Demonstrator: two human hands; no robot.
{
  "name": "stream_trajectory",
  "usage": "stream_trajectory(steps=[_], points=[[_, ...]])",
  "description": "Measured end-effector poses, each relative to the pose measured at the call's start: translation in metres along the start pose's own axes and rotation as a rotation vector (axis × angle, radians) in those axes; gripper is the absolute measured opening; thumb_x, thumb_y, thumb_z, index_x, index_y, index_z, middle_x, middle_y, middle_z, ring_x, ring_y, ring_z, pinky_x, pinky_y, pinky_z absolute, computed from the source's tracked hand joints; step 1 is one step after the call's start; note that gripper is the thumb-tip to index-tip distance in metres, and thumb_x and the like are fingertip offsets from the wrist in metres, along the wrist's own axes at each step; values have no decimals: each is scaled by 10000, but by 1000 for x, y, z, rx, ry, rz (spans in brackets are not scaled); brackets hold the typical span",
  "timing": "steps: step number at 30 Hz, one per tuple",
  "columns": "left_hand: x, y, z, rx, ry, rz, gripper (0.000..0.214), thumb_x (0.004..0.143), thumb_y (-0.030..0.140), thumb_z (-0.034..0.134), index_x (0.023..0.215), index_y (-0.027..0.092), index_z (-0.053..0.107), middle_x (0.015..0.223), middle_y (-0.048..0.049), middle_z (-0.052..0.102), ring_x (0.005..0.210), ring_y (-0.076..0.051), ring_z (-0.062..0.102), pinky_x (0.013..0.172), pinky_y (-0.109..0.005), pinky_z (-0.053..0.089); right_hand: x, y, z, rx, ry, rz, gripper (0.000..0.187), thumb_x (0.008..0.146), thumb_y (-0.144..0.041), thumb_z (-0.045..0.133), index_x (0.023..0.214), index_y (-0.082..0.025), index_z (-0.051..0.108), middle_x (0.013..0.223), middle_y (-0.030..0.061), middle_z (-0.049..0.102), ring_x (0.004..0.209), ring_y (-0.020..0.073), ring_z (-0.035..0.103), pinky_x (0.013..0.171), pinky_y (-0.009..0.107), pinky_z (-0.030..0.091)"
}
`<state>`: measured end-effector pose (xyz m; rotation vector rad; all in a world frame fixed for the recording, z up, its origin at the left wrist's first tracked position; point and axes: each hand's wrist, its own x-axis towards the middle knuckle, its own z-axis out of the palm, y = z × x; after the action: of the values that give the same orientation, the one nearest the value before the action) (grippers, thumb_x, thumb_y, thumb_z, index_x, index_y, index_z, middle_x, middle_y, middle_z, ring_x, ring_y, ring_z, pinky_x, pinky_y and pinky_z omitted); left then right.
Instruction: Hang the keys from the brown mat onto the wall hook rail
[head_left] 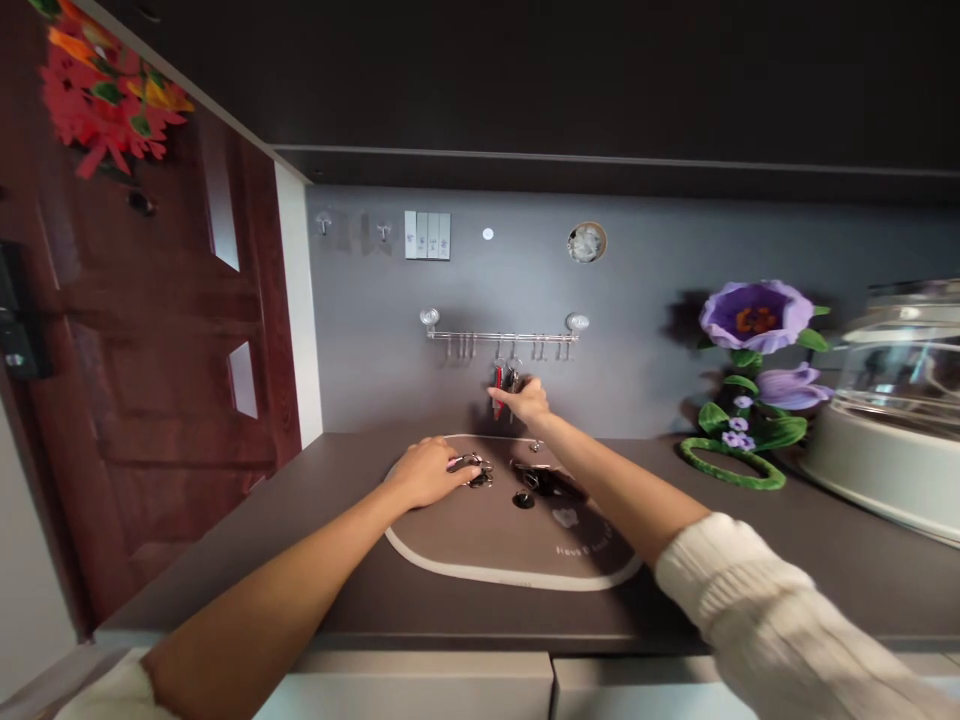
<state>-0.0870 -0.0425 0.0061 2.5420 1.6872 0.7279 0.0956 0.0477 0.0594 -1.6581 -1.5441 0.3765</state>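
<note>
My right hand [527, 401] reaches up to the wall, thumb stretched left across the hanging keys [514, 380] with its other fingers curled round behind them. Beside these, a red key holder [499, 378] dangles from a hook, close to my thumb. Both hang on a clear hook rail [502, 337]. Down on the brown mat [480, 545], my left hand [429, 472] is closed about a bunch of keys [477, 471], partly hidden by its fingers. Under my right forearm lie a dark pouch or key case [551, 480] and a small round black item [523, 499].
A purple flower ornament [757, 320] with a green base stands on the counter at right, by a white appliance with a clear dome [900, 400]. A dark shelf [600, 90] overhangs the counter. At left is a reddish-brown door [157, 390]. Small labels [427, 236] are stuck on the wall.
</note>
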Motion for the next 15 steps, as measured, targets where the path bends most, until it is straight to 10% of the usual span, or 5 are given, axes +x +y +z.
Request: stream_trajectory(steps=[6,15], points=[[-1,6,1,98,23,33,487,764,572,348,718,199,658,834,-96,615,793,-221,560,685,-302,384,10,-6,29,-35,140,24,329,781,-377,437,1025,-160,478,1056,142,559,992,245,541,822,343,418],[-1,5,0,77,17,30,511,763,577,341,794,184,666,902,-114,614,854,-238,557,710,-309,395,5,-26,-19,291,73,-80,146,838,-241,398,914,-147,479,676,31,563,458,83,500,461,217,453]])
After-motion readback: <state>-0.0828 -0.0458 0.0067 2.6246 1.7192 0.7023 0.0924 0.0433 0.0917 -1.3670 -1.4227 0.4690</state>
